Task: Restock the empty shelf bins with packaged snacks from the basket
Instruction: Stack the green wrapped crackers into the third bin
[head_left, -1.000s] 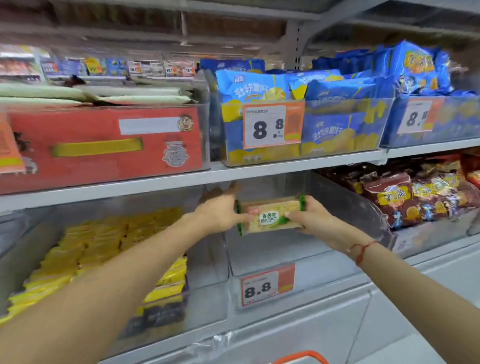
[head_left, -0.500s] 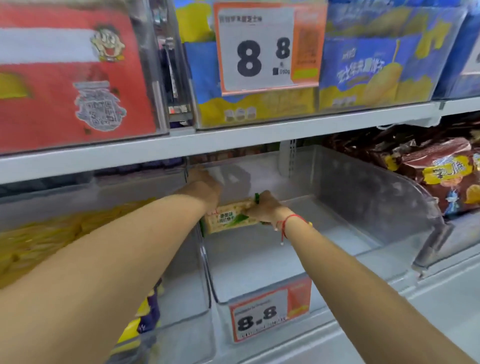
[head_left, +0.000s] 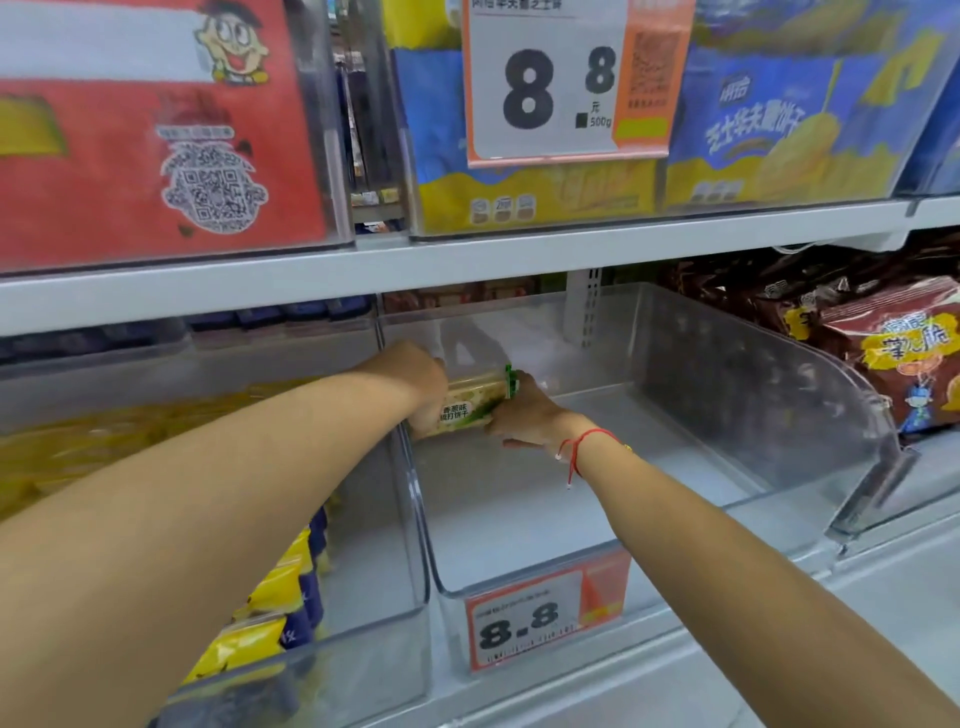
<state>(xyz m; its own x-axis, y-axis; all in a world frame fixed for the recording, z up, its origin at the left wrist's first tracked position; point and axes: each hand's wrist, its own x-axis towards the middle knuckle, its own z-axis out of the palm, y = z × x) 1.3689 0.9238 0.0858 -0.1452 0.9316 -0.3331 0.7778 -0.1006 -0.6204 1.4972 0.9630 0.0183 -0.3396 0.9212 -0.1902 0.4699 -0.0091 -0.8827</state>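
Note:
A green and cream cracker packet (head_left: 470, 402) is held deep inside the clear plastic shelf bin (head_left: 530, 582), near the bin's back left corner. My left hand (head_left: 415, 376) grips its left end and my right hand (head_left: 524, 415) grips its right end, fingers curled round it. Apart from the packet, the bin's white floor is bare. The basket is out of view.
An orange 8.8 price tag (head_left: 540, 618) hangs on the bin's front. The left neighbouring bin holds yellow packets (head_left: 270, 597). Brown snack bags (head_left: 893, 364) fill the bin to the right. The shelf edge (head_left: 467, 270) above carries blue biscuit bags (head_left: 769, 130) and a red box (head_left: 156, 130).
Both hands have carried the packet from the bin's front opening down and back into the bin. The camera has moved closer and lower.

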